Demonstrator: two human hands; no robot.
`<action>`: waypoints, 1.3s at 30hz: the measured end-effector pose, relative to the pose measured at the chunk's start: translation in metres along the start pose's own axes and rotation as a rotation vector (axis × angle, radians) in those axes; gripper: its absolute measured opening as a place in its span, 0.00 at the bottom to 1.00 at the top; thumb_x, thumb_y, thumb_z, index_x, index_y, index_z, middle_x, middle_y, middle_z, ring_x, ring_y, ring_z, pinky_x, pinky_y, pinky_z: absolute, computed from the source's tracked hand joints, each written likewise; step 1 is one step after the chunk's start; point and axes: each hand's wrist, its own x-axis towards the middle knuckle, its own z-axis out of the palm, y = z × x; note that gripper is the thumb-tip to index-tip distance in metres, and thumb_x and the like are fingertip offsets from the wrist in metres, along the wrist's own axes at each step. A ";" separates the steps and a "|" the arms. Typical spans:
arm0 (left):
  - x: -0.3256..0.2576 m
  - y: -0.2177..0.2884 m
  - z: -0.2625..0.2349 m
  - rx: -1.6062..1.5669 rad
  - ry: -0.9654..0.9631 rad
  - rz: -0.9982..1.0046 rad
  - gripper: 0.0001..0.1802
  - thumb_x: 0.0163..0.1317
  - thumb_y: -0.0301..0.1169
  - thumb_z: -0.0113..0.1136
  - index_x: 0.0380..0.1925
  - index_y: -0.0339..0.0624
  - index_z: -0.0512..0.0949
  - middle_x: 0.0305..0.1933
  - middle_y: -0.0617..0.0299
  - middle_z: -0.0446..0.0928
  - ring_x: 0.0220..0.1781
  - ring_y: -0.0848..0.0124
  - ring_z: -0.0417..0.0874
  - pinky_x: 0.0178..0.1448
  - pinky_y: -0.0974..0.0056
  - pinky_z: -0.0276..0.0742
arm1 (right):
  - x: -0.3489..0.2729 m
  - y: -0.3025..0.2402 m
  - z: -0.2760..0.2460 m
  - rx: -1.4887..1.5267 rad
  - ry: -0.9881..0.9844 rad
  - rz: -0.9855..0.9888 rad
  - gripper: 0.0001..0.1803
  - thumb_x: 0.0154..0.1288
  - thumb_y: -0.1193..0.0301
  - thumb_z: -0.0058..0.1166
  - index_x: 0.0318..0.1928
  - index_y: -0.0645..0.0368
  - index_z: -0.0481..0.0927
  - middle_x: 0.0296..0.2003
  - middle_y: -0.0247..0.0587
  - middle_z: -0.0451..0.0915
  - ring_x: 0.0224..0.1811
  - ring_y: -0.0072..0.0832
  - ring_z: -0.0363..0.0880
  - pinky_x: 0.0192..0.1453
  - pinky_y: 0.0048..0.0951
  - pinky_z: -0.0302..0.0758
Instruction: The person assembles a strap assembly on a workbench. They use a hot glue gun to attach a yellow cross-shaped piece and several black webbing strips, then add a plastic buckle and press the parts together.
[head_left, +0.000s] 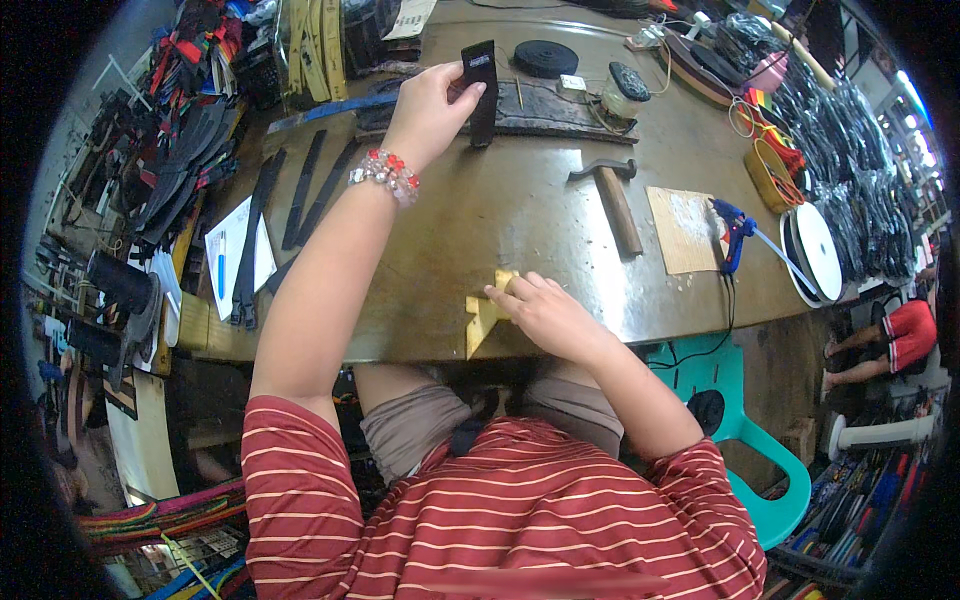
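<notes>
The left hand (432, 105) is pinched on a black woven webbing strap piece (482, 90), held upright at twelve o'clock on the worn brown worktable (480, 215), its long axis running away from the body. The right hand (540, 312) lies curled on a pale yellow notched wooden block (487, 312) at the near edge, at six o'clock. A wooden-handled hammer (615, 200) lies at two o'clock, nearer the right hand.

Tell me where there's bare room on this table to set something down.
Bare tabletop lies between the left hand holding a black strap, the hammer and the right hand on the wooden piece. The far edge and left side are crowded with straps.
</notes>
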 end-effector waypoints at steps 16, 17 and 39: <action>0.000 -0.007 0.004 0.001 0.019 0.046 0.15 0.61 0.37 0.62 0.38 0.34 0.80 0.31 0.55 0.82 0.31 0.71 0.82 0.39 0.66 0.76 | 0.034 -0.004 -0.015 0.248 -0.353 -0.211 0.23 0.55 0.74 0.59 0.54 0.54 0.73 0.49 0.43 0.70 0.52 0.43 0.76 0.54 0.40 0.74; 0.001 -0.006 0.004 0.011 0.002 0.024 0.15 0.61 0.37 0.62 0.38 0.34 0.80 0.31 0.55 0.82 0.31 0.71 0.82 0.39 0.66 0.76 | 0.035 -0.002 -0.015 0.297 -0.339 -0.224 0.23 0.55 0.74 0.60 0.53 0.54 0.73 0.48 0.43 0.70 0.52 0.43 0.76 0.54 0.41 0.74; -0.012 -0.011 0.010 -0.047 -0.059 0.003 0.16 0.62 0.37 0.62 0.39 0.34 0.80 0.28 0.59 0.80 0.28 0.74 0.79 0.37 0.68 0.76 | -0.031 0.015 0.023 0.281 0.370 0.144 0.08 0.52 0.76 0.61 0.35 0.57 0.79 0.43 0.39 0.78 0.53 0.39 0.72 0.56 0.36 0.71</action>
